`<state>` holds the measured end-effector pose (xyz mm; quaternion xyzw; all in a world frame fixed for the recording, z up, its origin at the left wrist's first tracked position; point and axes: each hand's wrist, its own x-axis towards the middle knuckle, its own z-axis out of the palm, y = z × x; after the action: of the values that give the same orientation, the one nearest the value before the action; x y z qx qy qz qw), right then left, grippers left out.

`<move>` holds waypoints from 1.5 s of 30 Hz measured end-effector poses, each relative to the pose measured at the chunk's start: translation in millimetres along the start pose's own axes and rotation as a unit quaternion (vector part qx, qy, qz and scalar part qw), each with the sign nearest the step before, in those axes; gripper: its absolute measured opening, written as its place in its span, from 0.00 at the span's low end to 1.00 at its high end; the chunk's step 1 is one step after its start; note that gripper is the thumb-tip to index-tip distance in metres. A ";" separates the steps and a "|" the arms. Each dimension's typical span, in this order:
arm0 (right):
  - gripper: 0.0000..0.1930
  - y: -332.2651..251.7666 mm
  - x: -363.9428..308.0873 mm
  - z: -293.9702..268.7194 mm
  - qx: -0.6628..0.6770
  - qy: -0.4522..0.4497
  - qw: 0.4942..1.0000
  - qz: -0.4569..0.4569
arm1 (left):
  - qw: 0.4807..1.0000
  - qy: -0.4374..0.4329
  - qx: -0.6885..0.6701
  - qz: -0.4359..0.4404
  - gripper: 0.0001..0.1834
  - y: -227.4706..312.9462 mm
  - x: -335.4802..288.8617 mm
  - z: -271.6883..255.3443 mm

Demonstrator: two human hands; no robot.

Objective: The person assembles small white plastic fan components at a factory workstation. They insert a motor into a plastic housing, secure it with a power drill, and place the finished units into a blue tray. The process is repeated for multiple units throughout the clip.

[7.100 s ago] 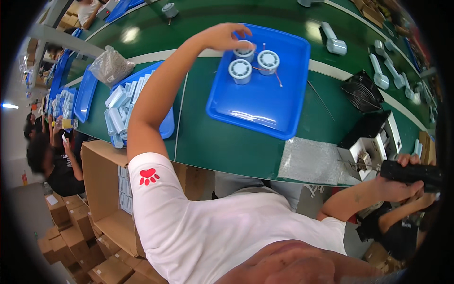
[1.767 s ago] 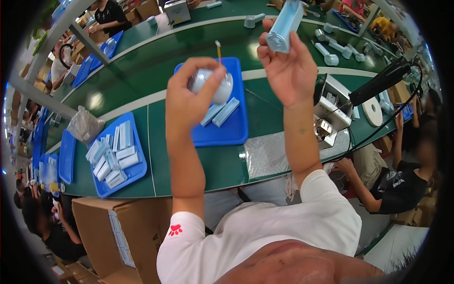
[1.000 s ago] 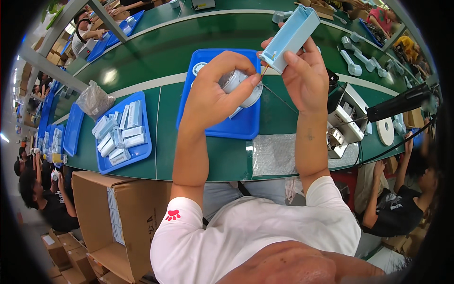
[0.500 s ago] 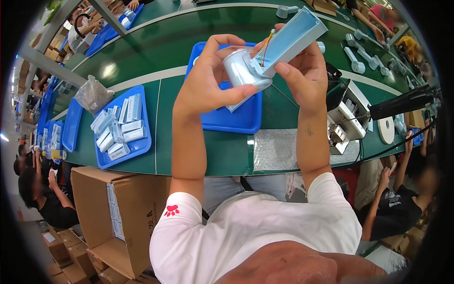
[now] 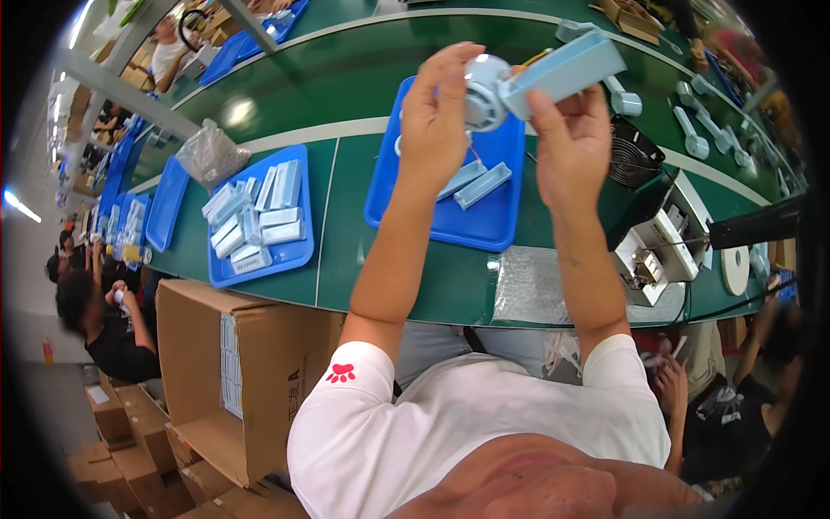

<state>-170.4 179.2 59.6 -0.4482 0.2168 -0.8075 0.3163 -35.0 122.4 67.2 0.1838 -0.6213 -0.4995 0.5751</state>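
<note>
Above the near tray I hold a light-blue plastic housing [image 5: 566, 73] with a round head [image 5: 487, 86] and a long, open, box-shaped handle. My left hand [image 5: 437, 117] is closed around the side of the round head. The handle is gripped from below by my right hand [image 5: 571, 143], thumb on its near side. A bit of yellow wire [image 5: 538, 56] shows behind the joint of head and handle. Beneath, the blue tray [image 5: 480, 227] holds long light-blue pieces [image 5: 484, 186], partly hidden by my left arm.
A second blue tray [image 5: 307, 242] of light-blue pieces [image 5: 281, 186] and a clear bag [image 5: 212, 154] stand left. To the right are a black fan [image 5: 635, 156], an opened white device [image 5: 683, 229] and a bubble-wrap sheet [image 5: 532, 285]. Similar housings [image 5: 692, 134] lie beyond. A carton [image 5: 259, 381] stands below the table.
The housing has turned in my hands; its handle lies flatter and the round head's ring faces another way. My left hand has moved up and right. More of the pieces in the tray show.
</note>
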 end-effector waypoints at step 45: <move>0.19 -24.3 -15.8 6.8 -0.258 -0.063 0.941 -0.208 | 0.929 0.055 0.283 0.230 0.35 17.4 -12.6 16.2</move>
<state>-165.9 207.1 69.1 -0.5996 0.2993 -0.7417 0.0278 -40.0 146.8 77.6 0.2178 -0.7297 -0.1459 0.6315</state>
